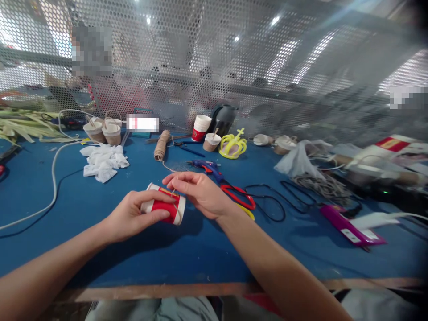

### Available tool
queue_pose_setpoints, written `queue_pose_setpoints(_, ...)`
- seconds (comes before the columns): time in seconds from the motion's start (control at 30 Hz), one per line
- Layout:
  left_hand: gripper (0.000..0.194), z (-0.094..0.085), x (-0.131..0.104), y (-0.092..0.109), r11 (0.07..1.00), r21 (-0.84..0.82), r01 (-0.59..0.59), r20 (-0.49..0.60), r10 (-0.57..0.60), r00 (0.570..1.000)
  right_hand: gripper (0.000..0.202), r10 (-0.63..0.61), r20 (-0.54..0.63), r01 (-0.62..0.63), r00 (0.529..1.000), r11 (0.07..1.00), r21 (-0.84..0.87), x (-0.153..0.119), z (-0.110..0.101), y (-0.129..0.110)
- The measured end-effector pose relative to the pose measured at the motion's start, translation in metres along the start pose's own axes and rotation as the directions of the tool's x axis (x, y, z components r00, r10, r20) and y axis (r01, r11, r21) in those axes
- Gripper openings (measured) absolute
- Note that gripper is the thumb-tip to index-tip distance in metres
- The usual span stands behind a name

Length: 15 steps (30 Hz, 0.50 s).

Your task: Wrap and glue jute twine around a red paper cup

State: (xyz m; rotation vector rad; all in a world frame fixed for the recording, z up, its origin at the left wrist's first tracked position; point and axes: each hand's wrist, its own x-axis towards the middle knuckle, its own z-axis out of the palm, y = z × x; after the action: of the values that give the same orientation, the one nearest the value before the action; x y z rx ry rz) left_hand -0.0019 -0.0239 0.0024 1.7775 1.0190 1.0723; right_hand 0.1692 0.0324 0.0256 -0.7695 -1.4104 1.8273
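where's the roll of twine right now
In the head view, the twine roll lies left of centre, beyond the red-and-white cup, between the white bundle and the blue glue gun.

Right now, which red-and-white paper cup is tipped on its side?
The cup held in the left hand, nearest the camera; the other red-and-white cups stand stacked upright near the dark jug.

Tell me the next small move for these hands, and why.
Perhaps draw the twine snug around the paper cup with the right hand: the left hand holds the cup, a strand already crosses its side near one end, and twine runs from the roll toward the right hand.
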Motion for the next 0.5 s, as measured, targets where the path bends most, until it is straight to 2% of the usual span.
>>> queue_pose_setpoints(0.1, 0.025, 0.0003, 0.0017, 0.0002, 0.976, -0.181, 0.124, -0.048, -0.134, 0.99, 0.012, -0.129, -0.125, 0.122, 0.984, 0.99, -0.065, -0.0006, -0.0041, 0.0)
queue_pose_setpoints(0.23, 0.028, 0.0012, 0.0036, -0.0017, 0.899, -0.363, 0.246, -0.041, -0.279, 0.96, 0.011, -0.214, -0.181, 0.196, 0.96, 0.974, -0.112, -0.0016, -0.0083, -0.0022)
queue_pose_setpoints(0.33, 0.027, 0.0018, 0.0037, -0.0041, 0.871, -0.41, 0.271, -0.02, -0.305, 0.952, 0.011, -0.241, -0.197, 0.213, 0.95, 0.965, -0.154, -0.0024, -0.0091, -0.0034)
queue_pose_setpoints(0.5, 0.026, 0.0029, 0.0023, -0.0038, 0.878, -0.395, 0.271, -0.015, -0.3, 0.954, 0.012, -0.258, -0.221, 0.199, 0.941, 0.946, -0.257, -0.0028, -0.0083, -0.0021)
